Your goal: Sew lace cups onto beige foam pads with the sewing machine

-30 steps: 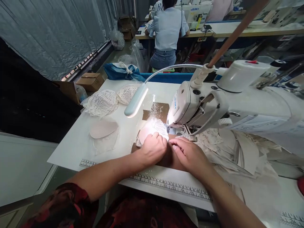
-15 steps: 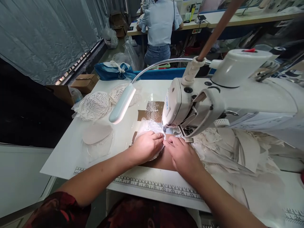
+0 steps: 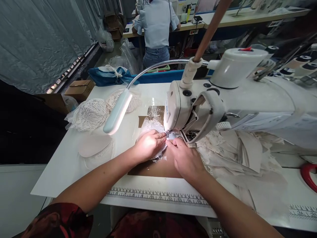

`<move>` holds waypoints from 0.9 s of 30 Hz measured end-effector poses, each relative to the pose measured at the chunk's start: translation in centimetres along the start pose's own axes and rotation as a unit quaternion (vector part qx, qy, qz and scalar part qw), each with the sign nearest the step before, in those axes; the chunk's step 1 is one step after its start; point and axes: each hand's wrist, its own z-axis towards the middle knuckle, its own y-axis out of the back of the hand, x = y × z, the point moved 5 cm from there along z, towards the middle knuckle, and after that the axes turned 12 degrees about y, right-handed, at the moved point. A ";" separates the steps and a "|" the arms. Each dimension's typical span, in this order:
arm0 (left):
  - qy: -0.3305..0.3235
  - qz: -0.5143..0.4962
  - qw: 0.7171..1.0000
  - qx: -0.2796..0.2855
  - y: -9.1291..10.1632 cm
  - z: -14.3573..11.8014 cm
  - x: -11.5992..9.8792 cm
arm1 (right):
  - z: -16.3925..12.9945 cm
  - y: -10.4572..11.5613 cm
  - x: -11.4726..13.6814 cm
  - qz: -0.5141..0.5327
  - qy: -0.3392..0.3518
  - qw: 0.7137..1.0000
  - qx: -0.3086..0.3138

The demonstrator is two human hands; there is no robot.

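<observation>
A white lace cup piece lies at the needle end of a white sewing machine. My left hand is closed over it, thumb and fingers pressed together at its edge, and hides much of the lace. From the other side my right hand pinches the same edge close to the presser foot, its fingertips almost touching the left ones. Beneath both hands is a brown patch on the table. The needle itself is too small to make out.
A lit lamp on a bendable neck hangs over the left side. Finished-looking lace cups and flat beige pieces lie at left. Pale fabric scraps pile up at right, near a red ring-shaped handle. A co-worker sits ahead.
The view has shifted slightly to the right. My hands stay at the presser foot with the lace, which has turned a little; more of the brown patch shows below my left hand.
</observation>
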 end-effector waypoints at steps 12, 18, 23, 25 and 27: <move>0.036 0.034 0.998 -0.043 0.5 0.2 0.5 | -0.4 0.1 -0.4 0.051 0.003 0.999 0.000; 0.109 0.092 0.989 -0.024 0.5 -0.1 1.1 | -0.5 0.1 -0.5 0.078 0.036 0.995 -0.047; 0.065 0.058 0.994 0.062 2.0 -2.2 0.3 | -1.1 0.4 -0.7 0.147 0.078 0.979 -0.120; 0.000 -0.011 0.993 0.120 2.8 -3.9 -0.7 | -1.3 0.5 -0.6 0.171 0.108 0.971 -0.125; -0.018 -0.091 0.988 0.119 3.9 -5.0 -1.2 | -1.4 0.5 -0.2 0.183 0.149 0.964 -0.120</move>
